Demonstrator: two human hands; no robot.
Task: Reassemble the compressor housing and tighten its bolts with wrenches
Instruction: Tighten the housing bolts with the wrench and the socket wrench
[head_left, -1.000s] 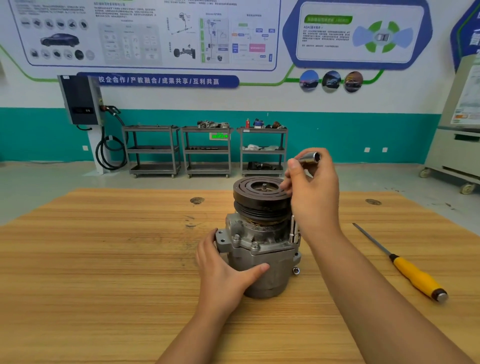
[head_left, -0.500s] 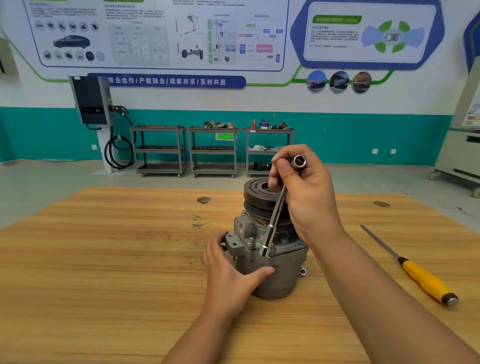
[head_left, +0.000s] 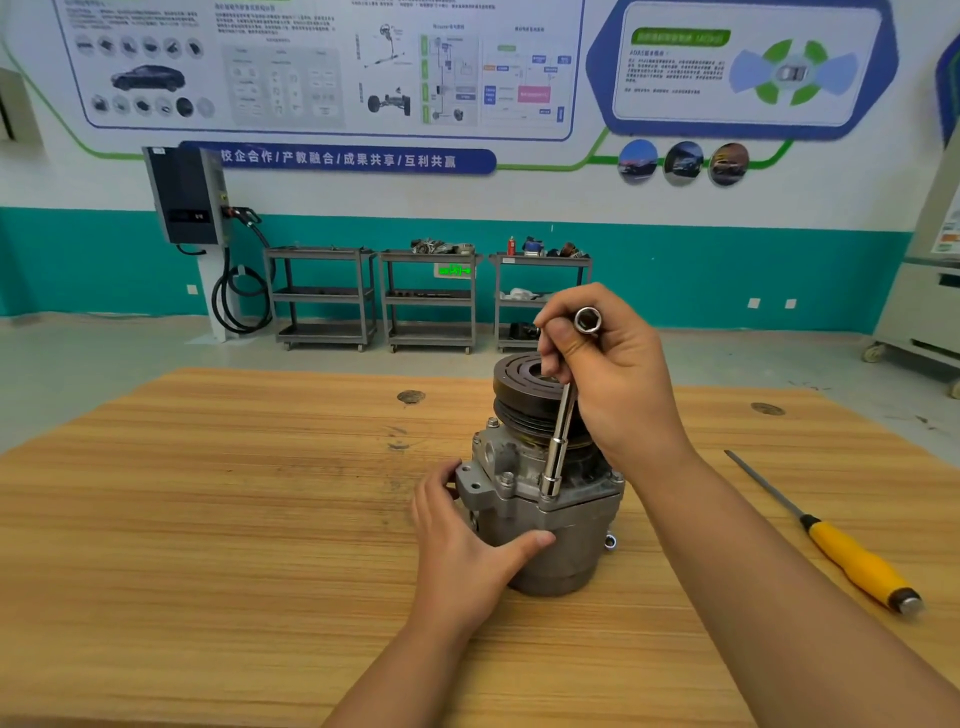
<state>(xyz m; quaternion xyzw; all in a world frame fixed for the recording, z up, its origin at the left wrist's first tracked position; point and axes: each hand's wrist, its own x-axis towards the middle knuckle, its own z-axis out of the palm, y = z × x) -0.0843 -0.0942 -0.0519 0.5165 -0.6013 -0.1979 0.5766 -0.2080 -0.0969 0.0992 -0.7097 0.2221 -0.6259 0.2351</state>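
AC compressor stands upright mid-table on the wooden table, black clutch pulley on top. Housing halves look already joined, and flange bolts sit in place around the rim. Socket wrench stands nearly upright, its lower socket seated on the front flange bolt, open socket end up top. Right hand has its fingers curled round the wrench's upper end. Left hand grips the housing body, thumb across the front, fingers round the left side by the mounting ear, bracing it.

Judgement: assembly done, tightening underway. How many bolts are already snug cannot be told, so the remaining ones likely need their turn. Small metal ring lies just beside the base at right, maybe a leftover part. Yellow-handled screwdriver lies well apart to the right, untouched. Tool carts stand by the back wall.
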